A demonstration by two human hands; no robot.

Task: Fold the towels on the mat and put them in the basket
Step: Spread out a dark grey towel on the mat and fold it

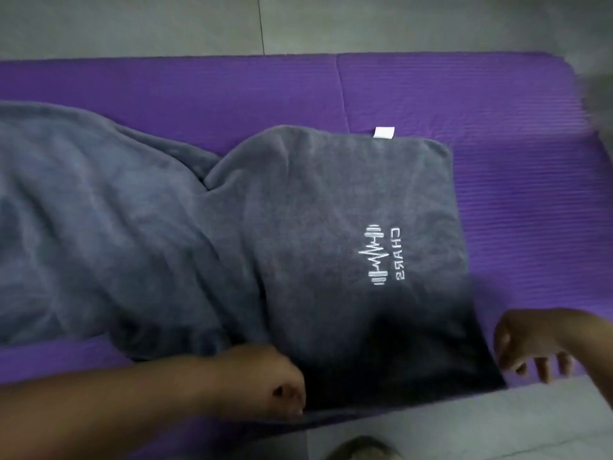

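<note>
1 grey towel (298, 227) is spread on purple mat (514, 210), laid on grey tiled floor (132, 24). Towel's near edge is gripped by left hand (262, 383) fingers; right hand (530, 346) fingers are spread apart beside towel's corner.

Purple mat (497, 94) on grey tiled floor (132, 21), rumpled grey towel (232, 227) across it.

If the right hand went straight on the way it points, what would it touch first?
Likely the grey towel, at its near right edge; the right hand may hover above it.
</note>
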